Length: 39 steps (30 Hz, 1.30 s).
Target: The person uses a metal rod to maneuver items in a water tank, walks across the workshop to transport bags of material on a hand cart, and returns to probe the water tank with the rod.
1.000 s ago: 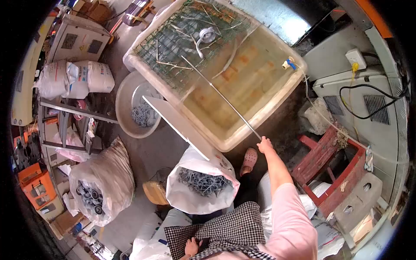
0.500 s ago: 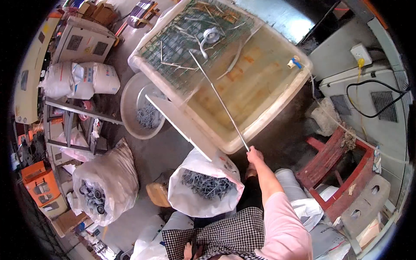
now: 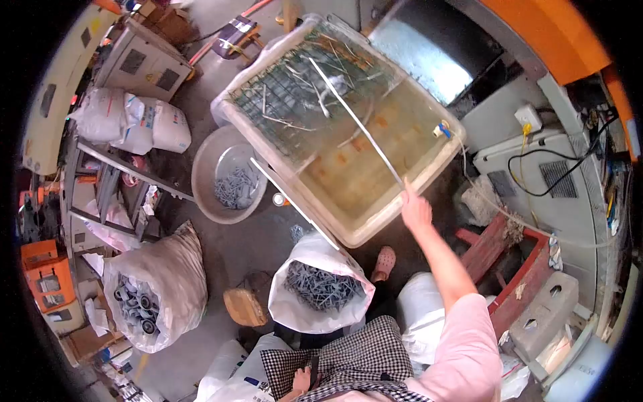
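Observation:
My right hand (image 3: 416,209) is closed round the near end of a long thin rod (image 3: 362,127), which reaches over a water-filled tub (image 3: 355,234). The rod's far end is above the green wire grid (image 3: 268,110) at the tub's far left. A grey plastic part (image 3: 320,100) lies on the grid close to the rod. Low in the view, my left hand (image 3: 301,380) is against the checked apron (image 3: 362,348), its fingers curled by a dark object too small to make out.
An open white sack (image 3: 281,301) of grey pieces stands before me, beside a white board (image 3: 295,204). Left are a round basin (image 3: 204,191) and another sack (image 3: 187,281). A red frame (image 3: 529,288), a concrete-coloured block (image 3: 549,315) and a cabinet (image 3: 536,167) stand right.
The rod and my right hand have moved up and right over the tub, with the arm stretched further. The grey part on the grid looks displaced. The view has shifted.

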Tool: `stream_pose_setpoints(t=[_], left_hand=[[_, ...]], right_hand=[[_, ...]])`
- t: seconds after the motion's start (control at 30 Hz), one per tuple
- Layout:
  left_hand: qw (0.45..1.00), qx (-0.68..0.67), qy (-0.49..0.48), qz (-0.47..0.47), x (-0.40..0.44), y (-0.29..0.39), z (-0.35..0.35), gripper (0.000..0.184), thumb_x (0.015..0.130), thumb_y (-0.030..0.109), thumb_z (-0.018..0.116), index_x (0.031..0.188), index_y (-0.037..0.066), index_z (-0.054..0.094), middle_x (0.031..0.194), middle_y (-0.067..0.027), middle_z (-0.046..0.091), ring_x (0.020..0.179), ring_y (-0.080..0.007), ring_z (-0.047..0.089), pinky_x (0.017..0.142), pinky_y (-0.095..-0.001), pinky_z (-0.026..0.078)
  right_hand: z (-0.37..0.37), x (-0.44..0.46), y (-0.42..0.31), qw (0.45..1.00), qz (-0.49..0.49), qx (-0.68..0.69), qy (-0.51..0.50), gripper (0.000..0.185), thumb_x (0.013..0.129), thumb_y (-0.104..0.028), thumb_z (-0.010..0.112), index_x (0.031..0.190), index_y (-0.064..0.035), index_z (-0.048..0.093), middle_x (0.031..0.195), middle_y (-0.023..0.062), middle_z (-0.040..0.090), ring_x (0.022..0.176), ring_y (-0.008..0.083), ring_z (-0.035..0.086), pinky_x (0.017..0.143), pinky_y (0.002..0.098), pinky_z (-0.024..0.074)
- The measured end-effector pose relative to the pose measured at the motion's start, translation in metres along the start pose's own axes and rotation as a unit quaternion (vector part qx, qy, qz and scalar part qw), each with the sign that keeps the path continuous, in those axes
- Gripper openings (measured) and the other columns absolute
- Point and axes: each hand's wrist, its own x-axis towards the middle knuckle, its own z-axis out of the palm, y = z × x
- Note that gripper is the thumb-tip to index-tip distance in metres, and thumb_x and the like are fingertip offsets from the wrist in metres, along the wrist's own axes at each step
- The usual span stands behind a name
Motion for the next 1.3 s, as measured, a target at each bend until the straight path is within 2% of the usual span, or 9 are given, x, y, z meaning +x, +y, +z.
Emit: stream_pose_setpoints(t=[0.07,0.1,0.37,0.43,0.67,0.83,1.03,1.23,1.3], left_hand=[[1.0,-0.004,0.016,0.008,-0.003,0.007,-0.011,0.013,0.089,0.015,0.041,0.098,0.007,0.044,0.073,-0.0086,0.038,0.062,-0.0174,0.042,0.06,-0.0266,0.041],[0.976,-0.135,-0.165,-0.041,0.027,-0.003,0.003,0.024,0.092,0.021,0.032,0.105,0.005,0.044,0.096,-0.0195,0.045,0.088,-0.0354,0.049,0.075,-0.042,0.045],[0.975,-0.171,-0.141,0.029,-0.005,-0.001,-0.06,0.033,0.09,0.021,0.031,0.112,-0.003,0.04,0.109,-0.0314,0.042,0.102,-0.0448,0.043,0.083,-0.0505,0.04],[0.981,-0.191,-0.039,0.022,-0.032,0.008,-0.089,0.034,0.088,0.018,0.034,0.111,-0.006,0.039,0.102,-0.0321,0.046,0.098,-0.0448,0.046,0.082,-0.0481,0.043],[0.989,-0.099,0.028,0.107,-0.02,-0.021,-0.073,0.032,0.08,0.007,0.045,0.111,-0.003,0.041,0.098,-0.0277,0.05,0.087,-0.042,0.053,0.073,-0.0453,0.047],[0.986,-0.106,0.003,0.131,-0.015,-0.043,-0.062,0.039,0.079,0.015,0.053,0.113,-0.001,0.04,0.101,-0.0272,0.049,0.091,-0.0395,0.053,0.076,-0.0437,0.047],[0.993,-0.077,-0.025,0.086,-0.045,-0.032,-0.099,0.028,0.086,0.011,0.035,0.111,-0.001,0.04,0.099,-0.0263,0.051,0.091,-0.0392,0.052,0.079,-0.0432,0.045],[0.992,-0.068,-0.057,0.088,-0.032,-0.037,-0.087,0.039,0.083,0.006,0.04,0.121,-0.001,0.034,0.105,-0.0262,0.049,0.093,-0.0384,0.052,0.08,-0.042,0.044],[0.98,-0.014,-0.033,0.194,0.006,-0.072,-0.035,0.044,0.086,0.022,0.042,0.123,0.0,0.034,0.105,-0.0272,0.048,0.093,-0.039,0.052,0.081,-0.043,0.043]], right_hand=[[-0.048,0.045,-0.036,0.997,0.02,-0.069,-0.016,0.043,0.088,-0.031,0.039,0.131,-0.0232,0.035,0.08,0.0232,0.06,0.076,0.0392,0.059,0.07,0.0487,0.0456],[-0.058,0.071,-0.042,0.992,0.004,-0.127,-0.001,0.043,0.087,-0.03,0.041,0.129,-0.0241,0.038,0.082,0.0211,0.061,0.077,0.0361,0.06,0.071,0.0469,0.0469],[-0.179,0.091,-0.11,0.946,-0.103,-0.308,0.02,0.018,0.079,-0.018,0.047,0.09,-0.0107,0.059,0.083,0.0151,0.063,0.08,0.0306,0.062,0.07,0.0422,0.0489],[-0.195,0.063,-0.093,0.937,-0.138,-0.317,0.053,0.016,0.078,-0.016,0.046,0.085,-0.0089,0.059,0.082,0.0156,0.063,0.079,0.0321,0.061,0.067,0.0433,0.0488],[-0.252,-0.055,-0.061,0.969,-0.005,-0.245,0.022,0.029,0.085,-0.026,0.046,0.108,-0.0105,0.053,0.083,0.0178,0.062,0.08,0.0357,0.06,0.07,0.0464,0.0469],[-0.224,-0.059,-0.055,0.977,0.043,-0.208,0.002,0.023,0.085,-0.025,0.048,0.103,-0.0123,0.054,0.089,0.017,0.062,0.085,0.0358,0.059,0.073,0.046,0.0472],[-0.154,-0.027,-0.034,0.988,0.065,-0.14,-0.027,0.021,0.085,-0.025,0.048,0.098,-0.0104,0.055,0.09,0.0179,0.061,0.087,0.0362,0.058,0.075,0.0462,0.0465],[-0.135,-0.042,-0.015,0.987,0.13,-0.069,-0.068,0.037,0.086,-0.032,0.044,0.12,-0.02,0.047,0.101,0.019,0.059,0.094,0.0379,0.054,0.081,0.047,0.043],[-0.122,-0.044,-0.009,0.989,0.129,-0.053,-0.04,0.033,0.087,-0.032,0.042,0.117,-0.0206,0.048,0.096,0.0204,0.06,0.091,0.0383,0.056,0.079,0.0473,0.0442]])
